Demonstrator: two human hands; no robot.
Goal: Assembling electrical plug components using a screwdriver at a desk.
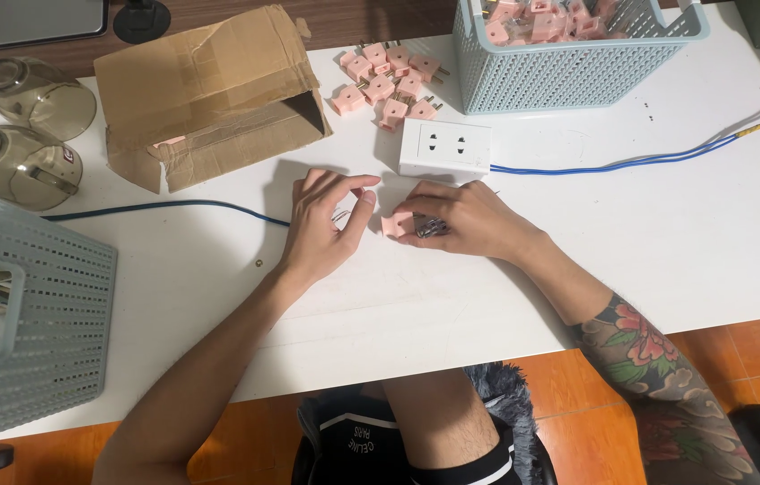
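Two hands work mid-table: my right hand (462,220) pinches a pink plug (395,224), my left hand (326,224) curls loosely empty, and the blue basket (568,72) at the far edge holds more plugs.

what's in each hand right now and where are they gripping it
The right hand pinches a pink plug by its body at the fingertips. The left hand seems to grip something small, mostly hidden by its fingers.

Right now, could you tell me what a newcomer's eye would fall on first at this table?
Probably the two hands at the table's middle: the right hand pinches a small pink plug adapter, with the left hand beside it. Just behind them lie a white double socket on a blue cable and a heap of pink adapters.
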